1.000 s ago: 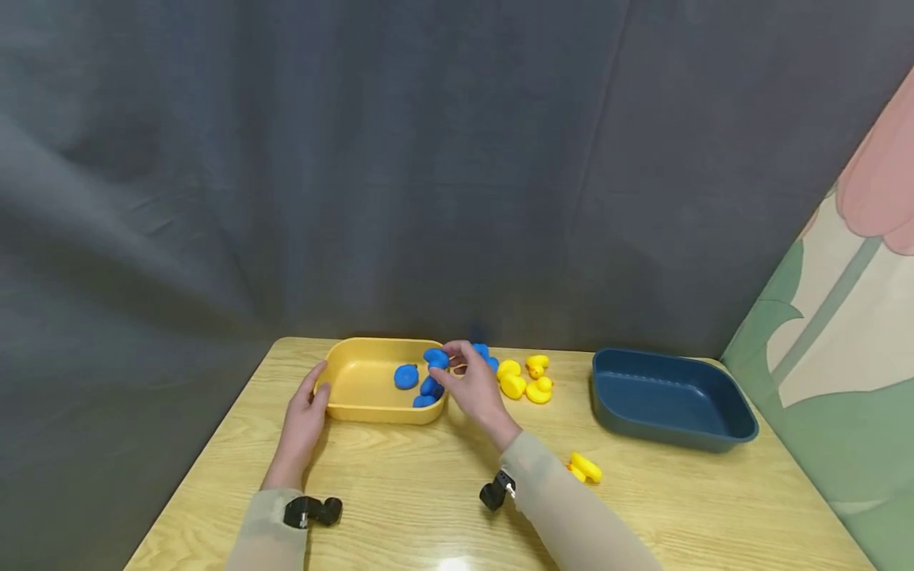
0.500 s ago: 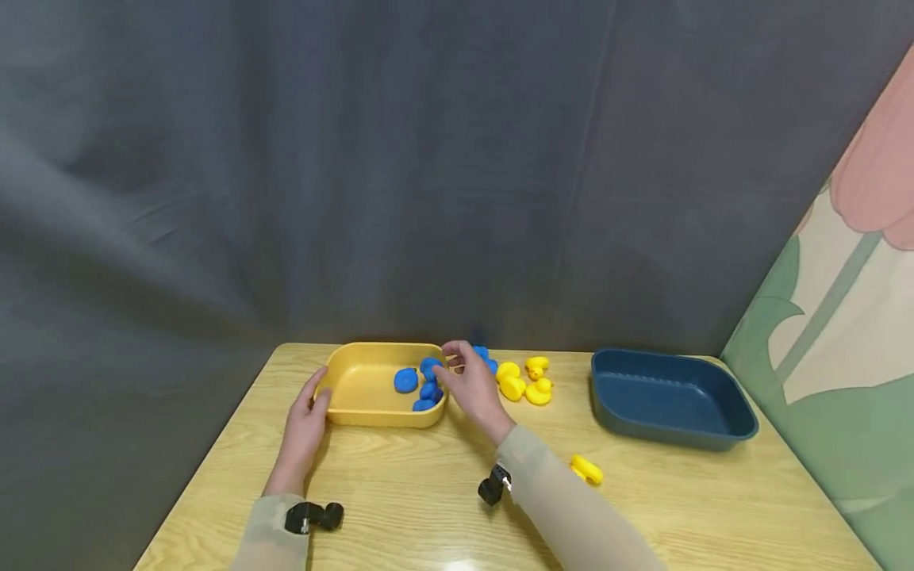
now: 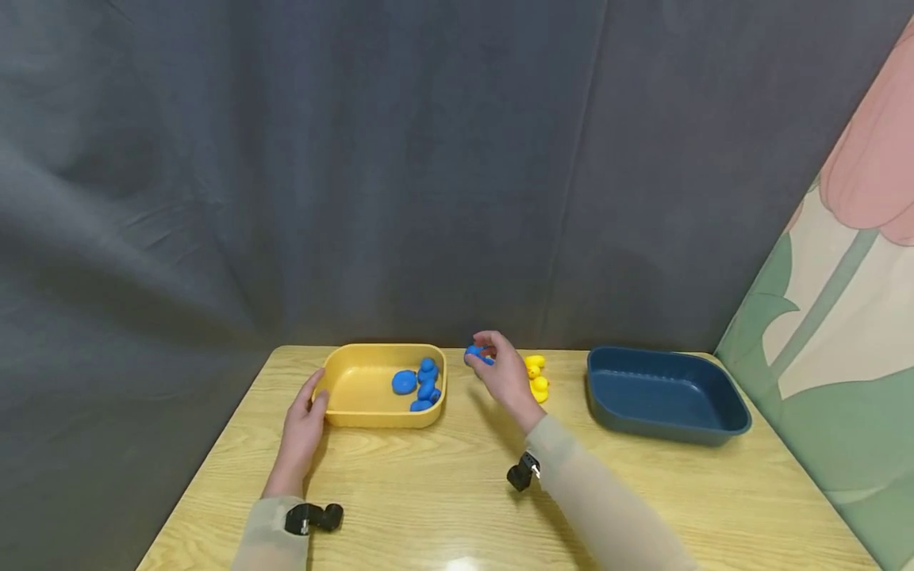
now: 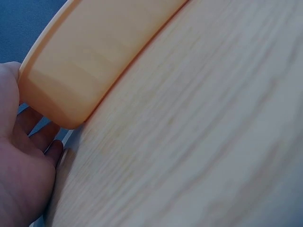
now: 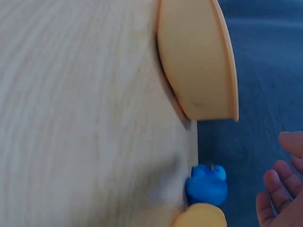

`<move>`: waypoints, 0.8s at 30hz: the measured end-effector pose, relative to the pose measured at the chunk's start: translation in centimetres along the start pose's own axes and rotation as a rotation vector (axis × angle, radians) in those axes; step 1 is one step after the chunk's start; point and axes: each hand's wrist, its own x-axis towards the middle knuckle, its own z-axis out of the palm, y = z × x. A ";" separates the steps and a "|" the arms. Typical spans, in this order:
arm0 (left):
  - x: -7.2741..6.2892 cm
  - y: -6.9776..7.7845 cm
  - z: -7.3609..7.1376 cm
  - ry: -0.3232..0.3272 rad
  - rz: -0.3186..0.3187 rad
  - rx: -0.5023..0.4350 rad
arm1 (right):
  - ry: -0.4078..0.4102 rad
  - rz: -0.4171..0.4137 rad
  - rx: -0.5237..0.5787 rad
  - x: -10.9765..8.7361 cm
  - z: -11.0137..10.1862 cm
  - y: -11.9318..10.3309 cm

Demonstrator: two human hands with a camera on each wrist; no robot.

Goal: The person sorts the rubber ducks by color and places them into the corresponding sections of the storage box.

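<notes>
My left hand (image 3: 303, 416) holds the near-left end of a yellow plastic tub (image 3: 378, 419), thumb at the rim and fingers along the outer end wall. Inside it, toward the right side, lie several blue rubber ducks (image 3: 404, 382). Over the far table edge, my right hand (image 3: 508, 377) reaches around a blue rubber duck (image 3: 472, 354), thumb and fingers on either side of it in the head view. In the right wrist view the fingers (image 5: 273, 182) are spread with nothing between them, and the blue duck (image 5: 207, 189) sits lower, apart from the hand.
Yellow rubber ducks (image 3: 535, 362) stand right of my right hand, which covers some of them. Farther right is a dark blue tub (image 3: 664, 429) on the wooden table (image 3: 400, 492). A grey curtain (image 3: 428, 198) hangs right behind the far edge.
My right hand has let go of a blue duck at the tub's right end and moved right to another blue duck outside it. My left hand stays on the tub.
</notes>
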 end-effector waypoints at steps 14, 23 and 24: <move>0.2 0.0 -0.1 0.001 0.015 -0.005 | -0.042 -0.012 -0.167 1.1 -2.0 1.6; 0.0 -0.2 0.0 -0.007 0.010 -0.003 | -0.099 0.037 -0.228 0.4 -1.8 3.2; -0.1 -0.1 0.1 -0.007 0.008 -0.006 | -0.096 0.037 -0.233 0.3 -1.8 3.3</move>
